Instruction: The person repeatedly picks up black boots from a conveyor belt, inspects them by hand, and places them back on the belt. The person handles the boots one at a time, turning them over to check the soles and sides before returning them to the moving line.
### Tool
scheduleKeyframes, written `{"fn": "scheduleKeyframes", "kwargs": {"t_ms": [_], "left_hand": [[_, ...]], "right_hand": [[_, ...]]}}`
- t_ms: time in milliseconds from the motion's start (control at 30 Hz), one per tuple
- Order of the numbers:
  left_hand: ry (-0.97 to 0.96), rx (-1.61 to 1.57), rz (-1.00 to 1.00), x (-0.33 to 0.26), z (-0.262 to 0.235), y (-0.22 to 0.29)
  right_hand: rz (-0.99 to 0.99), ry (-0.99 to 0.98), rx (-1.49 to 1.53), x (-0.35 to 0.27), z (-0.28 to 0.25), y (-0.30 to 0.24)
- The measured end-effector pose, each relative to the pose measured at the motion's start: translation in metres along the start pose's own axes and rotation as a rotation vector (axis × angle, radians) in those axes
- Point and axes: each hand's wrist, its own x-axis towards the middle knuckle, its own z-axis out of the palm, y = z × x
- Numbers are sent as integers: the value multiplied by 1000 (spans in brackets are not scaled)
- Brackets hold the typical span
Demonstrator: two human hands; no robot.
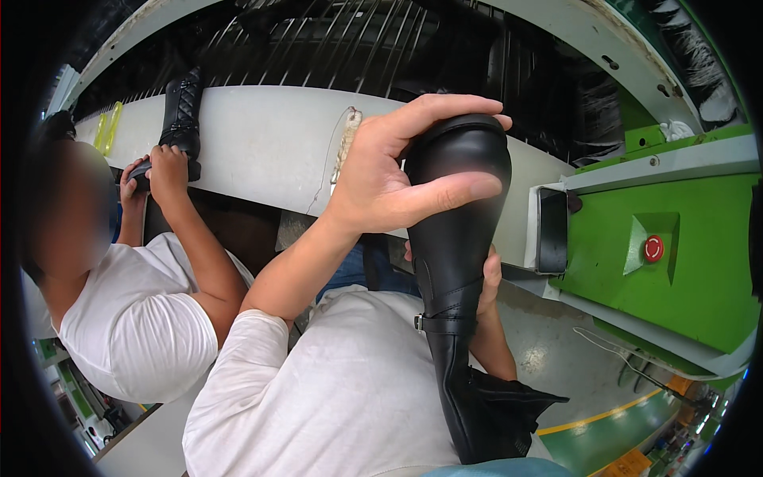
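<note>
A black leather boot (457,238) is held up in front of my chest, its rounded toe upward and its open shaft hanging toward my lap. It has a strap with a small metal buckle. My left hand (389,167) wraps round the toe end, thumb lying across the upper and fingers reaching over the tip. My right hand (491,282) grips the boot from behind, lower down near the ankle. Most of that hand is hidden by the boot; only some fingers show at its edges.
A white worktop (254,119) runs ahead, with a pale brush-like tool (347,147) on it. At left, a co-worker's hands (163,171) hold another black boot (183,111). A green machine (604,278) with a red button (653,249) stands at right. Metal rods (334,40) lie beyond.
</note>
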Motion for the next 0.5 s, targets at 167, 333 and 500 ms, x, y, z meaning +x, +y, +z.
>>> {"fn": "scheduleKeyframes", "kwargs": {"t_ms": [167,333,500], "left_hand": [[-12,3,-7,-1,-1,2],[-10,5,-20,-2,0,3],[-19,22,-6,-3,-1,1]], "right_hand": [[-8,10,-25,-1,-2,0],[-1,1,-10,0,-3,0],[-6,-6,2,1,-4,1]]}}
